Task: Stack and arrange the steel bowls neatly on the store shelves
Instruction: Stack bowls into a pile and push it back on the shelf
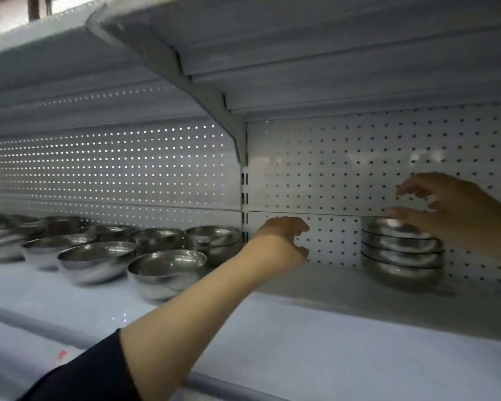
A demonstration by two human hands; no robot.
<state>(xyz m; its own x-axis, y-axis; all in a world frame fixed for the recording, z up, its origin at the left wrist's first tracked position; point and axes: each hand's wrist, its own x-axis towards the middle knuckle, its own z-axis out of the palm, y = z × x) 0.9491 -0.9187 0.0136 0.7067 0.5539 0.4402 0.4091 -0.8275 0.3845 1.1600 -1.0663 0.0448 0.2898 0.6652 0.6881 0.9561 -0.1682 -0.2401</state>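
A stack of several steel bowls (402,251) stands at the back right of the white shelf (315,308), against the pegboard. My right hand (446,206) hovers just above the stack with fingers spread, and holds nothing. My left hand (284,241) reaches in to the left of the stack, fingers curled apart and empty. Several loose steel bowls sit on the left part of the shelf, the nearest bowl (167,270) beside my left forearm. A short stack of two bowls (214,241) stands behind it.
A white perforated back panel (344,169) closes the rear. The upper shelf (272,68) hangs low overhead on a slanted bracket (209,102). A slotted upright (244,198) divides the two bays. The shelf's front edge (243,383) runs below my left arm.
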